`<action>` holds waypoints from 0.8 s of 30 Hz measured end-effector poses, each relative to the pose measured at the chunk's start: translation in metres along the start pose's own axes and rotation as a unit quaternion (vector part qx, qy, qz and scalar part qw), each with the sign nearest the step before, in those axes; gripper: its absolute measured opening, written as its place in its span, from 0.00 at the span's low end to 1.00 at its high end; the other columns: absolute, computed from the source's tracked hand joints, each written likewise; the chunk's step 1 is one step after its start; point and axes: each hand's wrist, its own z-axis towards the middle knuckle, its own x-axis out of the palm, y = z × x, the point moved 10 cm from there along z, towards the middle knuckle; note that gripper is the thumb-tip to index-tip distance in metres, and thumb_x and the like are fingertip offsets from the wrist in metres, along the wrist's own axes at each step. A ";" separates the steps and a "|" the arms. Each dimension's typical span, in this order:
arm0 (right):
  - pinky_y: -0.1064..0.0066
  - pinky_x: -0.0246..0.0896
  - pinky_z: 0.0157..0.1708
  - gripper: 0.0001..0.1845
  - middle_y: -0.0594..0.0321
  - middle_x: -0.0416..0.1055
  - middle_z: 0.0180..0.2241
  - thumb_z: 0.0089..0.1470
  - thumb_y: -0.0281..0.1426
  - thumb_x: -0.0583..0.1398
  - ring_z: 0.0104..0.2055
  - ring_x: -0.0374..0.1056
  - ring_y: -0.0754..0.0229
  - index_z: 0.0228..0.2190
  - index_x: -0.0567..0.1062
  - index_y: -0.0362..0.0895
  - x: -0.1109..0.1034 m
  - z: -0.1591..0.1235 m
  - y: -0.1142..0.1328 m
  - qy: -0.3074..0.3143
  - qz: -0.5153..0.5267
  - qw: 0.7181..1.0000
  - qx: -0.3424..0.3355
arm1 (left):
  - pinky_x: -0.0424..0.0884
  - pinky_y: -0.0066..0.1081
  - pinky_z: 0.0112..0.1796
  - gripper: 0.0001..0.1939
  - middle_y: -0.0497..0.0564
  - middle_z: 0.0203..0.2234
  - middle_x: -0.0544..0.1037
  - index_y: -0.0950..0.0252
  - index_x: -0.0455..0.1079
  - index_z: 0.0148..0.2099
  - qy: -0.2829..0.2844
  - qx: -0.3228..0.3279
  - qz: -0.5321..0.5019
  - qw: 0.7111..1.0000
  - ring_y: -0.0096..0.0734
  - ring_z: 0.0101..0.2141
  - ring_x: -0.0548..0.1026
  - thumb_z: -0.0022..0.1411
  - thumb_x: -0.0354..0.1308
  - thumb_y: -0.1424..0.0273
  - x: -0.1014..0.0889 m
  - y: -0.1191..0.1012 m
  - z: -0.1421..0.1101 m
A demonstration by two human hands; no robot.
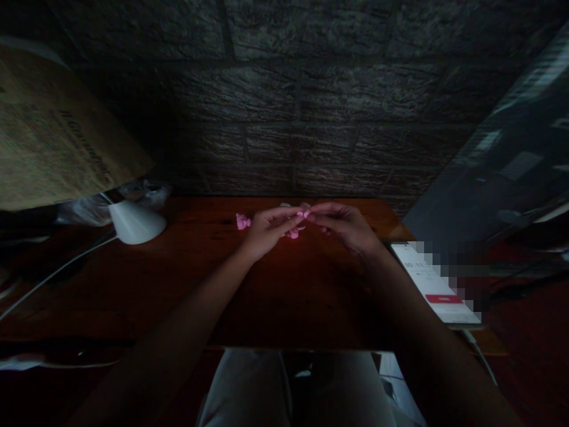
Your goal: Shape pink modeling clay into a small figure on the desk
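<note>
My left hand [273, 230] and my right hand [340, 222] meet over the far part of the table. Between their fingertips is a small pink piece [303, 214], pinched from both sides; it looks soft, but its kind is too small and dim to tell. Another pink piece [292, 234] shows just below the fingers, partly hidden by my left hand. To the left of that hand, a pink lump [242, 221] lies on the wood. Something pale and clear, partly hidden, sits behind the fingertips.
The brown wooden table [284, 296] ends at a dark brick wall [267, 118]. A white lamp base [136, 222] with a cable and a brown paper bag [66, 130] stand at left. On the right lies a lit phone or tablet [427, 279] with a cable.
</note>
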 end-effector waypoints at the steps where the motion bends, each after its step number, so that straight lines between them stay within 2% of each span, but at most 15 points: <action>1: 0.69 0.64 0.30 0.14 0.62 0.82 0.35 0.43 0.40 0.74 0.32 0.70 0.62 0.34 0.84 0.49 0.000 0.000 0.000 -0.002 0.002 1.000 -0.002 | 0.76 0.30 0.33 0.17 0.55 0.36 0.84 0.65 0.80 0.50 -0.001 -0.007 0.001 1.000 0.29 0.31 0.81 0.62 0.66 0.62 0.000 0.000 0.000; 4: 0.70 0.63 0.29 0.16 0.62 0.82 0.34 0.42 0.42 0.75 0.30 0.69 0.63 0.33 0.85 0.49 -0.002 0.000 0.000 -0.008 0.005 1.000 -0.003 | 0.75 0.29 0.34 0.16 0.54 0.33 0.84 0.65 0.81 0.50 -0.001 -0.026 -0.005 1.000 0.28 0.30 0.80 0.65 0.64 0.61 0.000 0.000 -0.001; 10: 0.70 0.62 0.29 0.17 0.61 0.83 0.35 0.42 0.45 0.74 0.31 0.68 0.62 0.34 0.86 0.50 -0.001 -0.001 0.002 -0.005 -0.010 1.000 -0.009 | 0.75 0.29 0.34 0.16 0.55 0.37 0.84 0.64 0.81 0.49 0.012 -0.049 -0.043 0.998 0.28 0.32 0.80 0.64 0.65 0.61 0.003 0.005 0.000; 16: 0.68 0.64 0.31 0.15 0.62 0.83 0.38 0.47 0.44 0.72 0.33 0.70 0.60 0.36 0.85 0.51 0.005 -0.002 0.009 0.019 -0.042 0.998 -0.034 | 0.77 0.31 0.36 0.15 0.55 0.38 0.84 0.63 0.81 0.49 0.015 -0.053 -0.053 0.997 0.32 0.36 0.82 0.63 0.66 0.61 0.002 0.009 0.001; 24: 0.68 0.65 0.33 0.13 0.61 0.83 0.38 0.47 0.40 0.72 0.37 0.74 0.58 0.34 0.84 0.48 0.008 -0.002 0.016 0.030 -0.026 0.997 -0.071 | 0.78 0.30 0.37 0.14 0.54 0.41 0.84 0.61 0.81 0.47 0.016 -0.065 -0.082 0.994 0.30 0.36 0.82 0.61 0.68 0.61 0.002 0.011 0.002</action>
